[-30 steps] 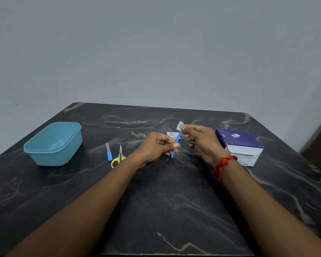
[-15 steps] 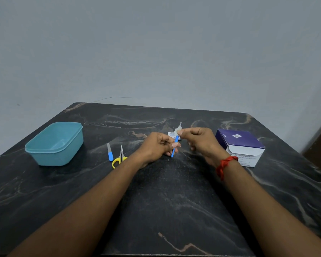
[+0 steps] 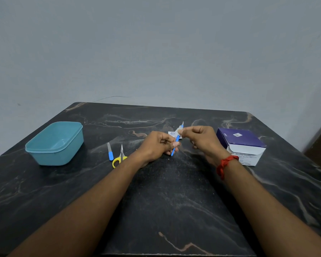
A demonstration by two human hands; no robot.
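Observation:
My left hand (image 3: 158, 145) grips the blue handle of a small metal-tipped tool (image 3: 176, 141), held upright and slightly tilted above the dark marble table (image 3: 165, 201). My right hand (image 3: 202, 140), with a red thread on its wrist, pinches a small white swab (image 3: 179, 130) around the tool's upper part, just below the metal tip. A torn white sachet (image 3: 172, 134) lies on the table behind the hands, partly hidden by them.
A teal plastic tub (image 3: 55, 142) stands at the left. Between it and my left arm lie a blue-handled nail file (image 3: 110, 152) and yellow-handled scissors (image 3: 120, 157). A purple and white box of alcohol swabs (image 3: 242, 146) sits at the right. A grey wall rises behind.
My right hand has slid the swab down from the tool's tip onto its upper shaft, so the metal tip now shows above the fingers. My left hand stays put.

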